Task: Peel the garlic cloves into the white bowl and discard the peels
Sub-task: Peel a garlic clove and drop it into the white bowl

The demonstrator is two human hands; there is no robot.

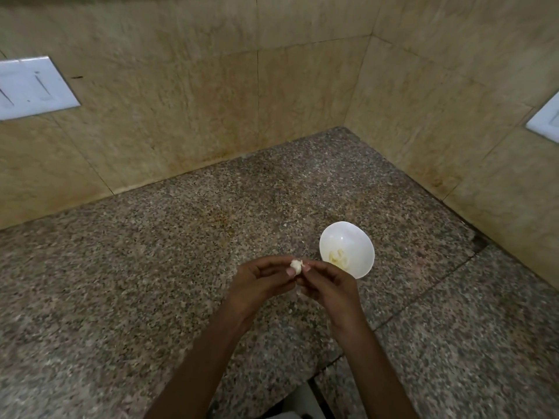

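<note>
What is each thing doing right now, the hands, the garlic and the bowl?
Left hand: pinches the garlic clove.
Right hand: pinches the same clove.
Garlic clove: held between both hands, above the counter.
White bowl: upright on the counter, pale peeled pieces inside.

The desk [181, 252] is speckled granite-like stone with a dull polish. On it, the white bowl [354, 237] looks smooth and glossy, like plastic or glazed ceramic. Behind the bowl, the wall tiles [181, 116] are beige, marble-veined and faintly sheened.
</note>
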